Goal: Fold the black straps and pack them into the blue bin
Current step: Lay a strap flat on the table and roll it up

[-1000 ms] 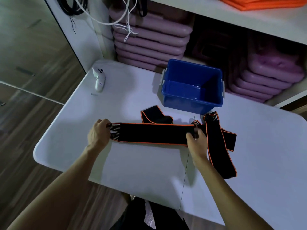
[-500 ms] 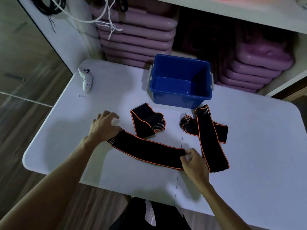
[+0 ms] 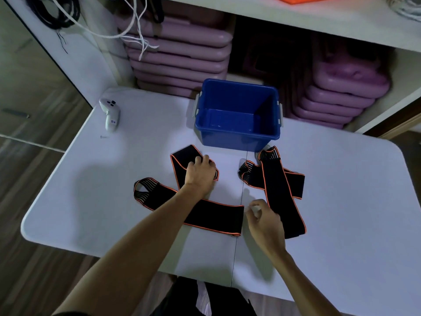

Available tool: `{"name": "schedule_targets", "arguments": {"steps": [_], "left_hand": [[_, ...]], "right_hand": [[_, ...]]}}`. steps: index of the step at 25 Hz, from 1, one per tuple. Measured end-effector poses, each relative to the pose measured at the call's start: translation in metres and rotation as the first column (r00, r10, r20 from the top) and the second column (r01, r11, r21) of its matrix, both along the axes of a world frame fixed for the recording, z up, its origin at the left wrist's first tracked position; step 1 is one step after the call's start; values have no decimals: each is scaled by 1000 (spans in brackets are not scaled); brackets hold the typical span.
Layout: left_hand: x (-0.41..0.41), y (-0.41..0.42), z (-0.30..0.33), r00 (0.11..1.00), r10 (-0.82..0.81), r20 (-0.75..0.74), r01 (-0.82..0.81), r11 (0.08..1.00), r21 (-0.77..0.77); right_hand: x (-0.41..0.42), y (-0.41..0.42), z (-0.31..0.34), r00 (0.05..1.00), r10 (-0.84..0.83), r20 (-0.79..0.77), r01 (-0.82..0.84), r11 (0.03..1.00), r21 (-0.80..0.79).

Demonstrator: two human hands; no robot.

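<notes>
Nothing packed yet: the rectangular blue plastic bin [image 3: 237, 133] beyond both hands sits empty, the left hand [image 3: 200, 173] curls onto a folded black orange-edged elastic strap [image 3: 182, 159], the right hand [image 3: 265, 221] hovers loosely curled, holding nothing, between unfolded straps.

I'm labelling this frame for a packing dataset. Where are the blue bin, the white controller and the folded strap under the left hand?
blue bin [image 3: 237, 142]: head view, near outer wall.
white controller [image 3: 111, 115]: head view, middle of its handle.
folded strap [image 3: 182, 156]: head view, bare top fold left of the left hand [image 3: 200, 174].
</notes>
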State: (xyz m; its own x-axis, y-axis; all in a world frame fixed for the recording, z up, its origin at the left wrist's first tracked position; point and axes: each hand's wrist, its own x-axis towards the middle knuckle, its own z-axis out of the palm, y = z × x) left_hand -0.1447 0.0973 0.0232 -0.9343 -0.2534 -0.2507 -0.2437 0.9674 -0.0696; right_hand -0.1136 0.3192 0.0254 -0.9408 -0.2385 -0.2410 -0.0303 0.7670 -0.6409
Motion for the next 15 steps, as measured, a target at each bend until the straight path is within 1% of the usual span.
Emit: {"name": "schedule_targets", "arguments": {"steps": [1,2,3,4,5,6,9,11,13,15], "left_hand": [[-2,-1,5,998,7,-55,-6,1000,23],[-5,-4,14,991,32,-129,-20,995,95],[-8,-8,26,976,72,-204,-29,978,207],[-11,-14,41,954,118,-275,-19,942,336],[-14,-20,57,930,149,-337,17,897,441],[-16,-26,75,900,165,-404,70,859,507],[-10,-40,132,798,202,-568,239,759,606],[-1,-48,167,768,239,-594,317,664,678],[8,-58,189,763,285,-580,353,568,743],[14,-67,198,747,326,-579,352,545,761]], "right_hand": [[-1,0,2,1000,-6,-3,6,1000,-16],[-3,-1,4,1000,7,-11,-7,1000,-25],[-6,-2,6,1000,23,-13,-24,999,-39],[-11,-6,8,999,38,-11,-38,997,-66],[-17,-10,10,999,52,-7,-53,991,-119],[-22,-16,13,998,66,-8,-66,980,-188],[-41,-42,28,992,128,15,-113,919,-379],[-55,-62,42,981,175,81,-120,881,-458],[-69,-77,50,958,241,154,-134,853,-504],[-78,-84,51,920,342,191,-207,839,-503]]}}
